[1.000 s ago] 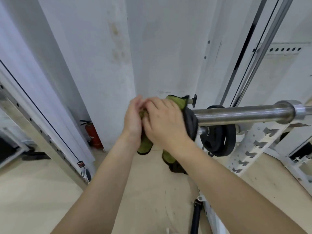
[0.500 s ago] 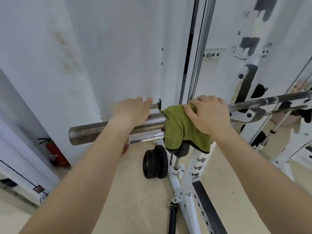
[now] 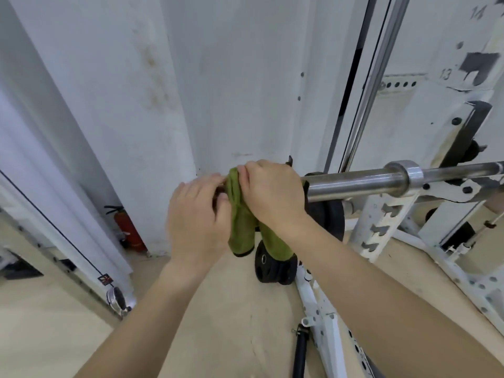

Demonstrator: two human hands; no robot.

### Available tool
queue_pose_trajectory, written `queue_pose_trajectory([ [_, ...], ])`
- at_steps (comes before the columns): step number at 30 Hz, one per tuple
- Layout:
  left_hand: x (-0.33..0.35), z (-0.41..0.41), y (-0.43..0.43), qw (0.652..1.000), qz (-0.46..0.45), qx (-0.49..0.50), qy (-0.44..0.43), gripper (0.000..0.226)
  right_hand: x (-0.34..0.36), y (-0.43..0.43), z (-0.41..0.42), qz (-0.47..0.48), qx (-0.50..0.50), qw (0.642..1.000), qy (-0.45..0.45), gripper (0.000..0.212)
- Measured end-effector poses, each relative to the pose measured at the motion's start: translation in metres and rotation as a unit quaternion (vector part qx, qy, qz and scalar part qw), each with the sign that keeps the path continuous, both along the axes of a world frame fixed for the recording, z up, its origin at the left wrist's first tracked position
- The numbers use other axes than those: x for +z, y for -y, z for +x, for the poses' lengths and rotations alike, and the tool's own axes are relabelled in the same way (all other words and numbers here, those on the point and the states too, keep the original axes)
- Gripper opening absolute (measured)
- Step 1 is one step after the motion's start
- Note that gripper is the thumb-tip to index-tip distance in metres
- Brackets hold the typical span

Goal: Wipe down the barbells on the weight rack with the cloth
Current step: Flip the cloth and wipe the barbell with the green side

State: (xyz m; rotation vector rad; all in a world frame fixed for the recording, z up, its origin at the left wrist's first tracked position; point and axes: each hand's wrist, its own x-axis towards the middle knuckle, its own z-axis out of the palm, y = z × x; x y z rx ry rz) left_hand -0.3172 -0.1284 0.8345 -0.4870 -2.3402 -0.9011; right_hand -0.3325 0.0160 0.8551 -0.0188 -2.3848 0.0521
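Under the right hand (image 3: 272,196), fingers clamp the green cloth (image 3: 240,227) around the barbell (image 3: 354,184) end; left hand (image 3: 199,219) fingers pinch the cloth beside them.

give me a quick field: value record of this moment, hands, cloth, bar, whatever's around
left hand: closed over the bar's end, touching the cloth
right hand: gripping the cloth on the bar sleeve
cloth: green, draped over the bar's end, two folds hanging down
barbell: steel, horizontal, resting on the rack
rack: white, notched upright
weight plates: black, low on the rack, behind the cloth
fire extinguisher: red, on the floor by the wall
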Motion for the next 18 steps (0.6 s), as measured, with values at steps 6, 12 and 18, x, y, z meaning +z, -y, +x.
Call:
queue_pose_trajectory([
  [6,-0.005,-0.021,0.052,0.985,0.157,0.021,0.069,0.043,0.004,0.106,-0.017,0.029,0.047,0.997,0.045,0.033],
  [12,0.013,-0.012,-0.011,0.981,-0.188,0.035,0.045,0.058,-0.003,0.005,0.000,0.051,0.048,0.997,0.036,0.018],
  [18,0.037,-0.013,-0.138,0.946,-0.296,-0.100,0.082,0.076,0.002,-0.149,0.031,0.041,-0.066,0.996,0.039,0.045],
])
